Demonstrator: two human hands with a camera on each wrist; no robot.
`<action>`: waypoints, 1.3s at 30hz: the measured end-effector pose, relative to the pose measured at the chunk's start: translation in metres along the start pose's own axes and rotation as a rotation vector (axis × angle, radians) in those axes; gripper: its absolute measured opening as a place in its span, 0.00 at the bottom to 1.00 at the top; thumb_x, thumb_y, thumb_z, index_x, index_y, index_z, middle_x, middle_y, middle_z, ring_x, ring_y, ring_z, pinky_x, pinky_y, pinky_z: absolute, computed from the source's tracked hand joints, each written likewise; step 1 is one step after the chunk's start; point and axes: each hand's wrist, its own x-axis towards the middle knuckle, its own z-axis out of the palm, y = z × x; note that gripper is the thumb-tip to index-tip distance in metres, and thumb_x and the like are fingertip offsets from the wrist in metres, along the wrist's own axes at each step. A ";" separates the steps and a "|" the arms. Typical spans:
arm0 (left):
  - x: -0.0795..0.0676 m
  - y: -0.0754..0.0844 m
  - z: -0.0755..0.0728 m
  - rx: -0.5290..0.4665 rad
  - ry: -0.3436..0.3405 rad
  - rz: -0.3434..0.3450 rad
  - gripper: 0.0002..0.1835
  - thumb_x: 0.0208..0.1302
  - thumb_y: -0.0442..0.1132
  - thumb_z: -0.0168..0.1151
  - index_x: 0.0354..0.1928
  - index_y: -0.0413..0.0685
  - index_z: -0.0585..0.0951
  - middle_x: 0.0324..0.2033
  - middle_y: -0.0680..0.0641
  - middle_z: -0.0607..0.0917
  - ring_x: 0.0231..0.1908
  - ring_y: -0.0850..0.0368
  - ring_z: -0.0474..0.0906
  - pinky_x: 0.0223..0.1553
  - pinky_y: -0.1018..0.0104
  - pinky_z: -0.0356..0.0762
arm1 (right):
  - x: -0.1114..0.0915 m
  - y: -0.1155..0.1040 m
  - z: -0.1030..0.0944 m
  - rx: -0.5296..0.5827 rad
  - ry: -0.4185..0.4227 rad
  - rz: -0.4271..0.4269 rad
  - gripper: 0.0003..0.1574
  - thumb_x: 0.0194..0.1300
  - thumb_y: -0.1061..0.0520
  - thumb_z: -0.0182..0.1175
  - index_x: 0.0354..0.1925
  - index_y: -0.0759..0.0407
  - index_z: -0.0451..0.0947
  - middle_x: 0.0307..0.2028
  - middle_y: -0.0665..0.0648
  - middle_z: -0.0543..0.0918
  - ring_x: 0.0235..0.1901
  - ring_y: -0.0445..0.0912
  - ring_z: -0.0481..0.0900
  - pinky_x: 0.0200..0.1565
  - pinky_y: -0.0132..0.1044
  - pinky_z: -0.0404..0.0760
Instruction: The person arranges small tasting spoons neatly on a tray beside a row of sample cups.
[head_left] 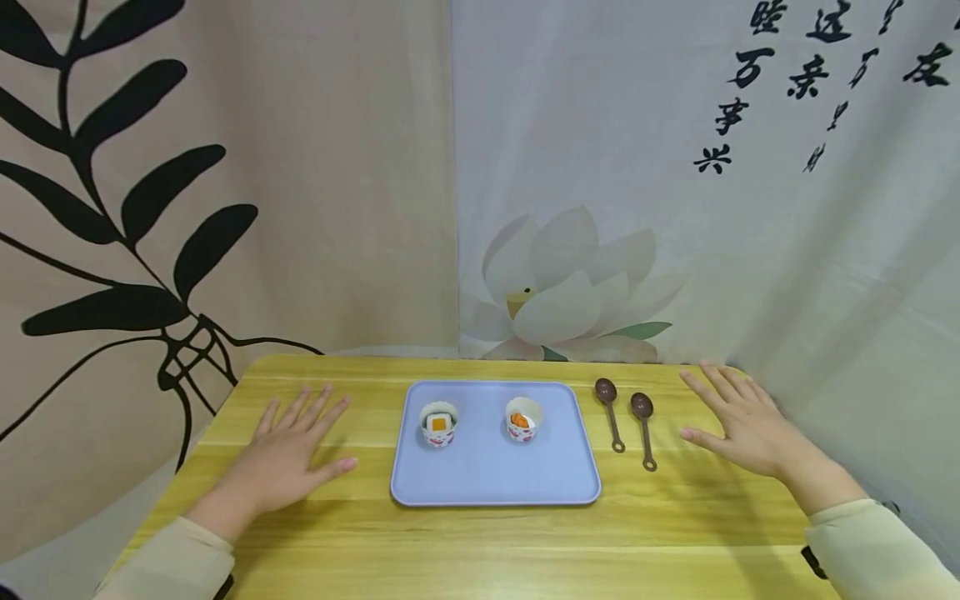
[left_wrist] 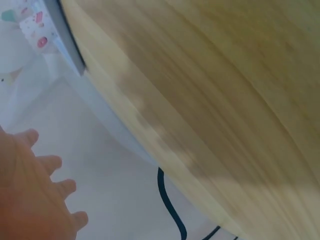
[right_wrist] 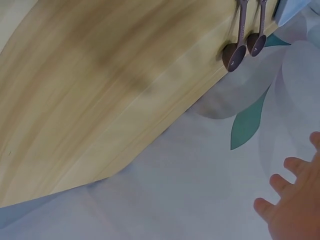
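Observation:
My left hand (head_left: 292,454) is spread with straight fingers over the left side of the table, holding nothing. On the right, my right hand (head_left: 750,421) is also spread and holds nothing; the nearest things to it are two brown spoons (head_left: 642,407) (right_wrist: 234,56), lying side by side with bowls toward the far edge. A light blue tray (head_left: 495,475) lies between the hands. Inside it stand two small patterned cups: the left cup (head_left: 438,435) holds a white and yellow-orange piece, the right cup (head_left: 522,432) an orange and white piece.
The wooden table (head_left: 495,550) ends at a curtain (head_left: 360,208) with plant and flower prints behind it. Its left and right edges slope away beside the forearms. In the left wrist view, a cup (left_wrist: 40,32) shows above the tray's rim (left_wrist: 67,40).

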 end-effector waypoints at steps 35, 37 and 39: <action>0.010 0.028 0.019 -0.041 -0.038 -0.023 0.47 0.67 0.71 0.50 0.79 0.52 0.57 0.77 0.38 0.52 0.75 0.31 0.43 0.69 0.29 0.33 | 0.011 -0.042 0.014 0.138 -0.076 0.007 0.53 0.69 0.32 0.57 0.80 0.51 0.49 0.77 0.69 0.49 0.74 0.70 0.47 0.65 0.73 0.46; 0.010 0.029 0.018 -0.042 -0.040 -0.022 0.47 0.67 0.71 0.50 0.79 0.51 0.57 0.77 0.38 0.52 0.75 0.32 0.43 0.69 0.29 0.33 | 0.011 -0.044 0.013 0.138 -0.082 0.004 0.53 0.69 0.32 0.58 0.79 0.53 0.51 0.77 0.68 0.49 0.74 0.70 0.47 0.65 0.73 0.46; 0.010 0.031 0.018 -0.049 -0.040 -0.018 0.47 0.67 0.71 0.51 0.78 0.50 0.57 0.77 0.38 0.52 0.75 0.31 0.43 0.69 0.29 0.33 | 0.012 -0.046 0.014 0.140 -0.092 0.006 0.53 0.69 0.32 0.57 0.79 0.54 0.51 0.77 0.68 0.49 0.74 0.70 0.46 0.66 0.73 0.46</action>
